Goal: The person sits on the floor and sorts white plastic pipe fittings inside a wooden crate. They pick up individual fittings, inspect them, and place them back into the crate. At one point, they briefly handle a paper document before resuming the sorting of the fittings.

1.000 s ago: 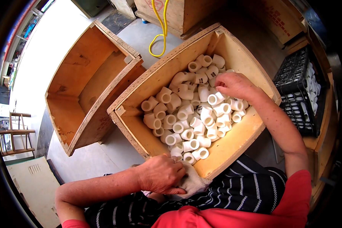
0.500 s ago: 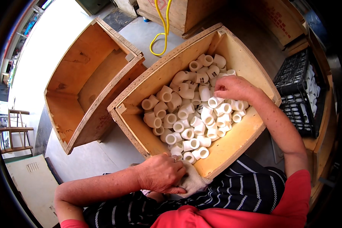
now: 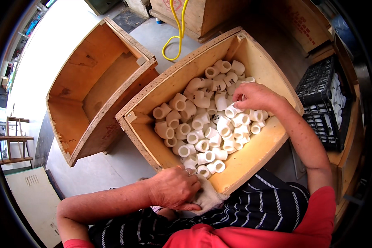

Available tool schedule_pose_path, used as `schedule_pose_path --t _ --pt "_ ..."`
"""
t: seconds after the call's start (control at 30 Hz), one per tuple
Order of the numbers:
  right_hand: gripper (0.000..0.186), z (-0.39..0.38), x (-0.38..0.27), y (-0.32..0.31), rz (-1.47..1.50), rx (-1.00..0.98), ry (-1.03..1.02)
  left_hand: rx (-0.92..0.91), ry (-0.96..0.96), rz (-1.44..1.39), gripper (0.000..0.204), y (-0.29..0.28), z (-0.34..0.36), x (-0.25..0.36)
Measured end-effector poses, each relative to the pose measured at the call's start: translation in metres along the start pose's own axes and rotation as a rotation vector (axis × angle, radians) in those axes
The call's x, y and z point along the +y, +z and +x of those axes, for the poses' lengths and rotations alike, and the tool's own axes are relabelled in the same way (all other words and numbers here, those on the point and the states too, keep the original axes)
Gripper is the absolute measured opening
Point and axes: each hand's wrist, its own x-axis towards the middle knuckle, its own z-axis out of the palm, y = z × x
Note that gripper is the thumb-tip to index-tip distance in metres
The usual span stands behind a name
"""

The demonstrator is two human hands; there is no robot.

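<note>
A wooden box [image 3: 252, 180] tilts toward me over my lap, holding a heap of white plastic pipe elbows [image 3: 200, 120]. Inside it, my right hand [image 3: 258, 99] reaches over the heap from the right. Its thumb and fingers are pinched on a white pipe elbow [image 3: 232, 110] at the upper right of the pile; the fingertips are partly hidden. My left hand [image 3: 175, 188], with a ring on one finger, is closed over the box's near left rim. Under its thumb, a beige cloth [image 3: 211, 194] is tucked against the box's near corner.
Left of the box stands a second wooden box [image 3: 107, 82], tilted. A black plastic crate [image 3: 318, 103] with white pieces is at the right. Beyond the boxes hangs a yellow hose or cable [image 3: 180, 37]. A wooden stool [image 3: 14, 140] stands far left.
My right hand has shifted slightly, its fingertips lowering onto the elbow beneath them. The left hand keeps its place on the rim. The whole view has drifted a little.
</note>
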Motion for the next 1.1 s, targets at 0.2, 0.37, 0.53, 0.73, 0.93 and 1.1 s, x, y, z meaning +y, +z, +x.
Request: schedule_pose_path --t 0.2,0.37,0.53,0.73,0.93,1.1 --pt "0.039 -0.001 -0.001 0.005 -0.056 -0.064 0.043 0.009 0.001 0.004 0.057 -0.001 0.001 0.0" --pt "0.043 0.002 0.003 0.008 -0.084 -0.071 0.027 0.023 0.004 0.001 0.056 0.003 0.0 -0.001" --pt "0.044 0.003 0.006 0.006 0.005 -0.135 0.028 0.014 0.005 -0.008 0.057 0.0 0.001 -0.001" --pt "0.042 0.003 0.006 0.004 0.023 -0.135 -0.006 -0.006 0.001 0.008 0.057 -0.002 0.002 0.0" --pt "0.039 0.0 0.001 -0.002 0.047 -0.105 -0.048 -0.009 -0.006 0.009 0.058 0.0 0.001 -0.001" --pt "0.033 0.001 0.001 -0.012 0.03 0.034 -0.078 -0.072 -0.023 0.042 0.06 -0.002 0.001 0.0"
